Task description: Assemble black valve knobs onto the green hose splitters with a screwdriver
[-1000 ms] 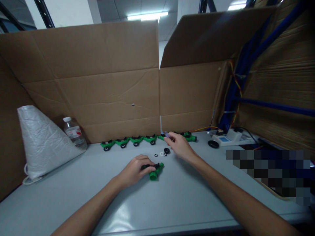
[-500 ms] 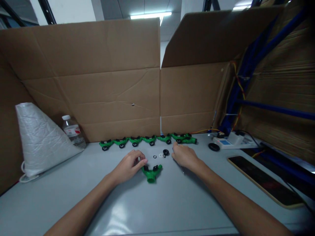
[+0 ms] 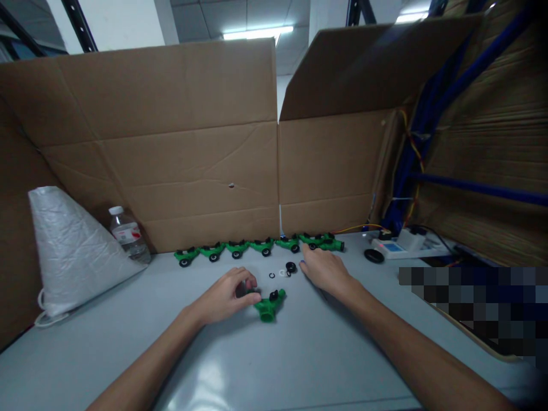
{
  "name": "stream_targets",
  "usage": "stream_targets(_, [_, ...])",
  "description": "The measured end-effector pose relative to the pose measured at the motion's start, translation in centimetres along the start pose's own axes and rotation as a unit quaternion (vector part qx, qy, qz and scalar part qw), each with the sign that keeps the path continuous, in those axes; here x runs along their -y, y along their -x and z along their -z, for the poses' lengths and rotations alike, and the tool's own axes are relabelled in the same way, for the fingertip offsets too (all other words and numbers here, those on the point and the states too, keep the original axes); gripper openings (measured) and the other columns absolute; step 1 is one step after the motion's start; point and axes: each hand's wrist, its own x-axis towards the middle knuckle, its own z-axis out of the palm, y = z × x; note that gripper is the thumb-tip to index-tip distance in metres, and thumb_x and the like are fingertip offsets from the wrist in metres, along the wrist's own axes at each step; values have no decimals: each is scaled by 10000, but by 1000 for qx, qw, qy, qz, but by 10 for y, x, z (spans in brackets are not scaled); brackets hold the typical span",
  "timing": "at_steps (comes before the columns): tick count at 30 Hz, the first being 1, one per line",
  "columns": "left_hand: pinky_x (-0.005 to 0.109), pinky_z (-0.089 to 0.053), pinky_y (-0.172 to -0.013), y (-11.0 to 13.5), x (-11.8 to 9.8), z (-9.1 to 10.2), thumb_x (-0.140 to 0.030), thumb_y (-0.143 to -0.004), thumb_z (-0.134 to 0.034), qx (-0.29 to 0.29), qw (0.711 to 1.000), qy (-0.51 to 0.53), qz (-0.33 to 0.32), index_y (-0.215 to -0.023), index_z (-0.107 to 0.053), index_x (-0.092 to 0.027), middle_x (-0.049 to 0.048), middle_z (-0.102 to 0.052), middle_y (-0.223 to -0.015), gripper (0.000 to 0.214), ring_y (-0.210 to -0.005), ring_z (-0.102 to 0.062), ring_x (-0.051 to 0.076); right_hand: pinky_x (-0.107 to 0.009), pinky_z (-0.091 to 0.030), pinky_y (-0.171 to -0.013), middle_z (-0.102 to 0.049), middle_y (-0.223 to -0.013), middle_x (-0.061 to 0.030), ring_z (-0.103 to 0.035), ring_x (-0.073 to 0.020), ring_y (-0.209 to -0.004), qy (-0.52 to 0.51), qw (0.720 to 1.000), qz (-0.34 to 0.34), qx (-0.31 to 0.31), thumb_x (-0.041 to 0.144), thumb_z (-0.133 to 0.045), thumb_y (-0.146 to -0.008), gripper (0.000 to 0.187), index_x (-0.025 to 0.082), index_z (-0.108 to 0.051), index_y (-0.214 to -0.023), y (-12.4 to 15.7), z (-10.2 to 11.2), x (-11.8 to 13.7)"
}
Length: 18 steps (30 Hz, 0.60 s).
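A green Y-shaped hose splitter [image 3: 268, 311] with black valve levers rests on the table, its wide round end toward me. My left hand [image 3: 231, 294] has thumb and curled fingers around its left branch, hiding that lever. Farther right, my right hand [image 3: 323, 268] is closed, knuckles up, low over the table; a thin dark tool shows partly beneath it. Between the hands and slightly beyond them lie a thick black ring [image 3: 291, 267], a small thin black ring [image 3: 272, 275] and a white washer [image 3: 282, 273].
A row of similar green splitters [image 3: 237, 249] runs along the cardboard wall [image 3: 192, 165]. A silvery bag [image 3: 77, 257] and a water bottle [image 3: 128, 234] stand left. On the right are a black ring-shaped piece [image 3: 374, 256], a power strip [image 3: 391, 248] and a pixelated flat object [image 3: 471, 314].
My left thumb has come farther over the splitter's left branch, and the splitter has turned a little. The right hand stays about where it was. The view has shifted slightly.
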Motion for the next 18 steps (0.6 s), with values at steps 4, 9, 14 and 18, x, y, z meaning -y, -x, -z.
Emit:
stream_targets(4, [337, -469, -863, 0, 2, 0, -626, -930, -688, 2, 1000, -4, -8, -1082, -682, -199, 62, -652, -1035, 454, -962, -600, 228, -401, -394, -912, -708, -1186, -118, -602, -307, -1125, -23, 977, 194, -85, 306, -551, -1066, 191, 226, -680, -1181, -1, -7, 12])
stream_targets(9, [376, -483, -925, 0, -2, -2, -663, -772, -832, 13, 1000, -13, -19, -1141, -699, -216, 72, -652, -1094, 594, -1036, -605, 264, -465, -298, -1001, -687, -1259, -71, -503, -297, -1184, -28, 943, 315, -104, 251, -596, -1061, 169, 276, -717, -1175, -1, -23, 26])
stream_targets(14, [386, -499, -937, 1, -6, -9, -673, -725, -860, 9, 1000, -13, -20, -1139, -704, -214, 79, -649, -1095, 637, -1056, -613, 280, -461, -281, -996, -716, -1151, -68, -500, -277, -1141, -32, 938, 333, -91, 186, -565, -1067, 160, 234, -713, -1103, 1, -25, 31])
stream_targets(18, [411, -496, -982, 0, -9, -13, -664, -751, -846, 11, 999, -20, -33, -1135, -715, -218, 83, -647, -1109, 602, -1067, -612, 284, -460, -272, -1003, -716, -1117, -67, -499, -279, -1141, -55, 940, 322, -95, 227, -602, -1057, 88, 225, -690, -1050, -2, -28, 32])
